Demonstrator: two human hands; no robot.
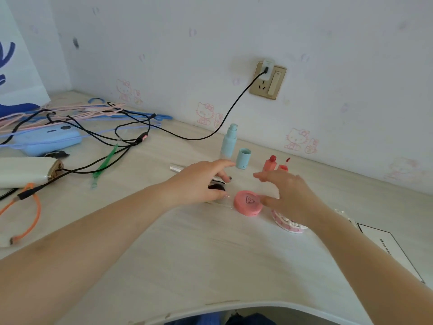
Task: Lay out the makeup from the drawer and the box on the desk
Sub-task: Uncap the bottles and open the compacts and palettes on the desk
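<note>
On the pale desk (pixel 210 254) a pink round compact (pixel 248 203) lies between my hands. My right hand (pixel 289 198) hovers with spread fingers over a pink-and-white round container (pixel 289 225), its thumb close to the compact. My left hand (pixel 201 182) reaches forward with loose fingers over a silver tube (pixel 177 168) and a small black item (pixel 216 187), its index tip near a teal cap (pixel 243 158). Behind stand a teal pump bottle (pixel 229 141), a red lip gloss bottle (pixel 269 164) and its applicator top (pixel 283 166). Neither hand grips anything that I can see.
A tangle of black cables (pixel 131 139), pink and blue hangers (pixel 98 111), a blue case (pixel 46 139), a white device (pixel 25 171), an orange cord (pixel 35 214) and a green strip (pixel 105 163) fill the left side. A white box (pixel 386 249) lies at the right. A wall socket (pixel 268 80) holds a charger.
</note>
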